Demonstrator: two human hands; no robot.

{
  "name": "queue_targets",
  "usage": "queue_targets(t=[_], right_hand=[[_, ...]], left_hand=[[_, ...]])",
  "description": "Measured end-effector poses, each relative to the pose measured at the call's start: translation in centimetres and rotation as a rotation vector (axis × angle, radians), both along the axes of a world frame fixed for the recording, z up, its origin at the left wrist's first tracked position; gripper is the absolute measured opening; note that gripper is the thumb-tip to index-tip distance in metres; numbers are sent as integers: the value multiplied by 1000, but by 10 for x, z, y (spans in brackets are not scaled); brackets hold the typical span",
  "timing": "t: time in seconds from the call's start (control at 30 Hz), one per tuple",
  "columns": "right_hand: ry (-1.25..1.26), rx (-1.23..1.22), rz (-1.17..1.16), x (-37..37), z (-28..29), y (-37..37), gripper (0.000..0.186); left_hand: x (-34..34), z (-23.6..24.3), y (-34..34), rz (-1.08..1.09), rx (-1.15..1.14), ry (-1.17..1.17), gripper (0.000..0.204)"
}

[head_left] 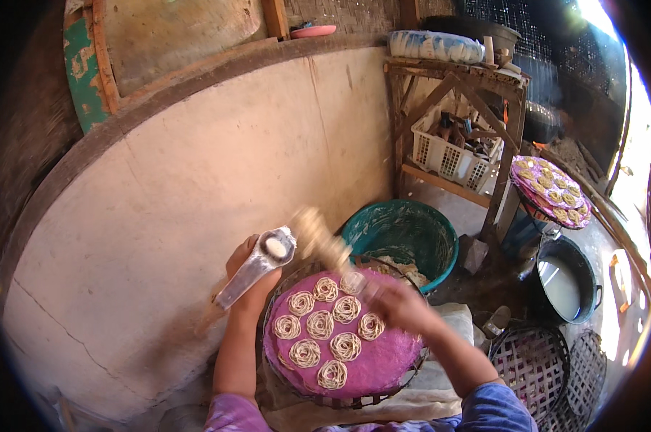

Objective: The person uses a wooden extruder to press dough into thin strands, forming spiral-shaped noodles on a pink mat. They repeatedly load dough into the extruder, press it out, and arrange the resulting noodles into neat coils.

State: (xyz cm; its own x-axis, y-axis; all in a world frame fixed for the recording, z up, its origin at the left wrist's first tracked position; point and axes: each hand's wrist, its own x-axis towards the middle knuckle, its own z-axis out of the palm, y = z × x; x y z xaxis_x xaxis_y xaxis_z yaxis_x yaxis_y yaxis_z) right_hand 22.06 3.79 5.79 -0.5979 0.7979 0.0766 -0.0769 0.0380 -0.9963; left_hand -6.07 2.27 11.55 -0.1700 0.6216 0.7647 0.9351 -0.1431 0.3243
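Observation:
My left hand (251, 272) is closed around a metal hand press (250, 275), raised beside the wall. A pale lump, possibly dough, shows in the press's round chamber. My right hand (404, 309) grips a pale wooden pestle-like stick (329, 250), blurred by motion, its thick end near the press. Below both hands lies a round tray covered in pink cloth (379, 360). Several coiled strand rosettes (319, 325), like noodle nests, sit on the cloth. My right forearm crosses the tray's right side.
Behind the tray stands a green basin (440, 245) with pale dough-like residue. A wooden rack (516, 122) holds a white crate (440, 155). To the right are a dark bucket of cloudy liquid (564, 288), another rosette tray (552, 191) and woven trays (531, 367). A wall (195, 187) borders the left.

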Motion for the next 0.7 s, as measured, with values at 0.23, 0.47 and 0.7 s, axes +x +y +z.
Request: queue_targets(t=[0.23, 0.47, 0.7], right_hand=[[-1537, 504, -358, 84, -106, 165, 24], [-686, 789, -396, 76, -53, 114, 37], [400, -1188, 182, -7, -40, -85, 93]], left_hand=[[-25, 21, -59, 61, 450, 258, 33], [-38, 70, -108, -1034, 555, -806, 19], [57, -19, -48, -1434, -22, -1770, 17]])
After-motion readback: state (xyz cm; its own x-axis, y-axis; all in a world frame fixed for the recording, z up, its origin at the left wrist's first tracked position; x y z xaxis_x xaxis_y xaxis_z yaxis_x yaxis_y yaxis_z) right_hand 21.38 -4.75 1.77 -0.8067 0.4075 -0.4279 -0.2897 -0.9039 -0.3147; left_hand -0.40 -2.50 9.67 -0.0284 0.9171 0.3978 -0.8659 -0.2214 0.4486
